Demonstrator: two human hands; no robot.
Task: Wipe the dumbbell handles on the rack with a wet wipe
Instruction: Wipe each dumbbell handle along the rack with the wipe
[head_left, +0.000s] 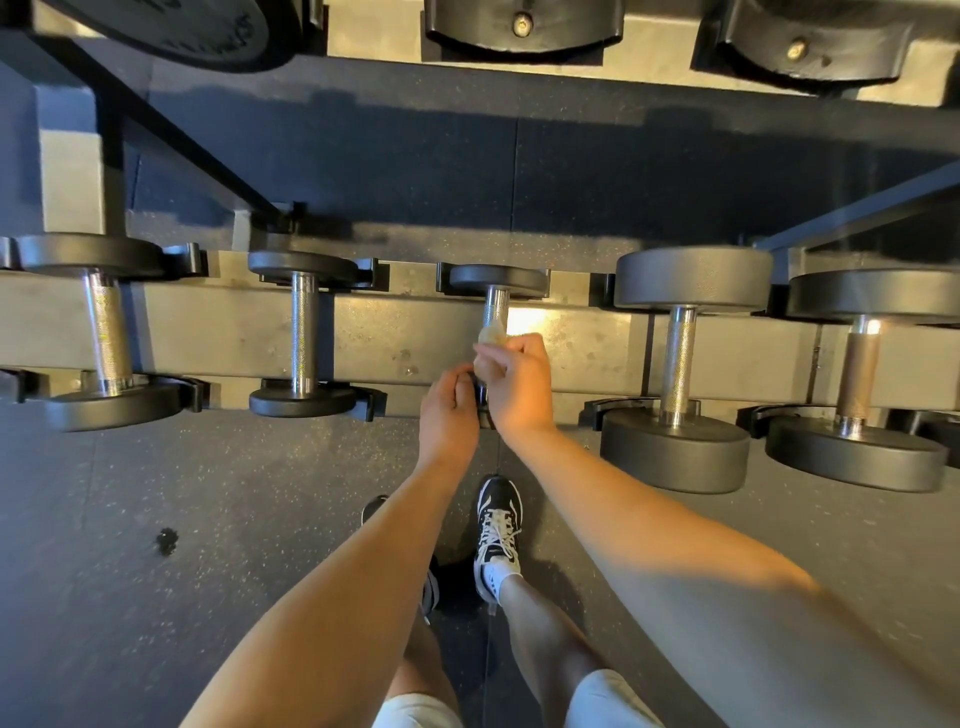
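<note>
Looking straight down on the rack (234, 332), I've got five dumbbells in a row. My right hand (519, 382) is clamped on the wet wipe (492, 335), fingers pinching it against the knurled handle (494, 309) of the middle dumbbell (498, 278), partway along the bar. My left hand (448, 410) sits just beside it at the near end of that same handle, fingers curled; I cannot tell whether it grips anything. The left pair (301, 332) and the bigger right pair (680, 358) lie in their cradles.
</note>
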